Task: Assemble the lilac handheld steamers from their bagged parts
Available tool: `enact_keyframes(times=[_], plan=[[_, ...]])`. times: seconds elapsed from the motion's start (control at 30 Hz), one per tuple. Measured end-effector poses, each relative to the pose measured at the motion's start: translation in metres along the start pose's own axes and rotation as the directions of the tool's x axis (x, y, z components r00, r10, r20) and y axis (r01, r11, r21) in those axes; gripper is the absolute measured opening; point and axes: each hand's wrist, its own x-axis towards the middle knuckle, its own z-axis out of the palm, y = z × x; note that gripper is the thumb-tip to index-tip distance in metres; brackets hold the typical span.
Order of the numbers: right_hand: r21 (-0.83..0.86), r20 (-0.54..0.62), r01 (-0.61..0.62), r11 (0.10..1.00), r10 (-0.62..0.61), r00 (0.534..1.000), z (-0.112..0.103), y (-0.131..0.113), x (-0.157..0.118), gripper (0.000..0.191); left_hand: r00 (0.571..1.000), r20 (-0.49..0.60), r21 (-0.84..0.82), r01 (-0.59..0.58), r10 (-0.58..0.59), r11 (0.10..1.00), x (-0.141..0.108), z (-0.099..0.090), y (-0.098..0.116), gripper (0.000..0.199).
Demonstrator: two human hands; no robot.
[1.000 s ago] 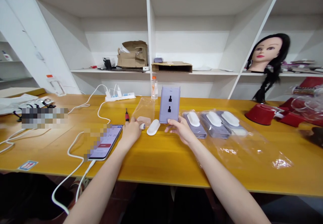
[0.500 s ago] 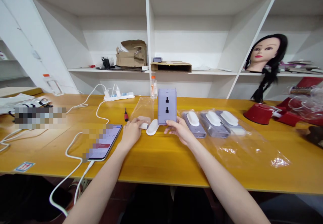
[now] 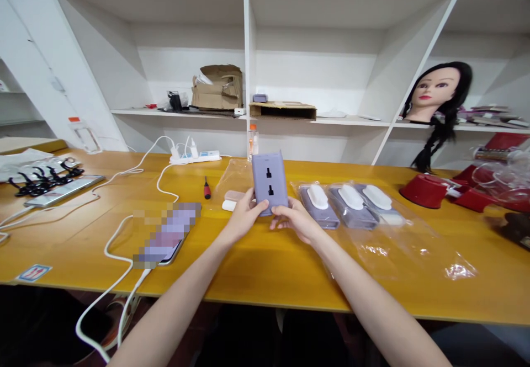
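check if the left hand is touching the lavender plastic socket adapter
Touching: the head view shows the left hand with its fingertips against the lower left edge of the lavender plastic socket adapter.

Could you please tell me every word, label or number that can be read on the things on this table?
None can be read clearly.
Sticker on the table's front edge: red and blue marks, too small to read.
Phone screen: pixelated, unreadable.
Bottle label: too small to read.
Lavender socket unit: no legible lettering.
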Motion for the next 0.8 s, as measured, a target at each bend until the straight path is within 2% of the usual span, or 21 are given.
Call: enact_keyframes(times=[0.13, 0.33, 0.43, 0.6, 0.8], plan=[[-0.042, -0.026, -0.006, 0.999, 0.005, 1.0, -0.005, 0.007, -0.001, 0.032, 0.997, -0.026, -0.046, -0.068, 0.067, 0.997, 0.002, 0.015, -0.014, 0.037], [0.135, 0.003, -0.037, 0.99, 0.037, 0.999, -0.005, 0.025, 0.005, 0.028, 0.99, -0.134, -0.072, -0.043, 0.033, 0.996, -0.001, 0.015, -0.029, 0.033], [0.171, -0.04, -0.037, 0.985, 0.045, 0.998, -0.002, 0.024, 0.006, 0.027, 0.99, -0.139, -0.109, -0.048, 0.032, 0.993, -0.003, 0.017, -0.033, 0.036], [0.101, -0.137, 0.029, 0.994, -0.015, 0.99, 0.001, 0.02, 0.002, 0.024, 0.987, -0.126, -0.113, -0.118, 0.103, 0.987, -0.006, 0.021, -0.038, 0.026], [0.048, -0.145, 0.034, 0.998, -0.027, 0.989, 0.002, 0.023, 0.0, 0.027, 0.987, -0.12, -0.104, -0.117, 0.104, 0.988, -0.011, 0.019, -0.037, 0.027]])
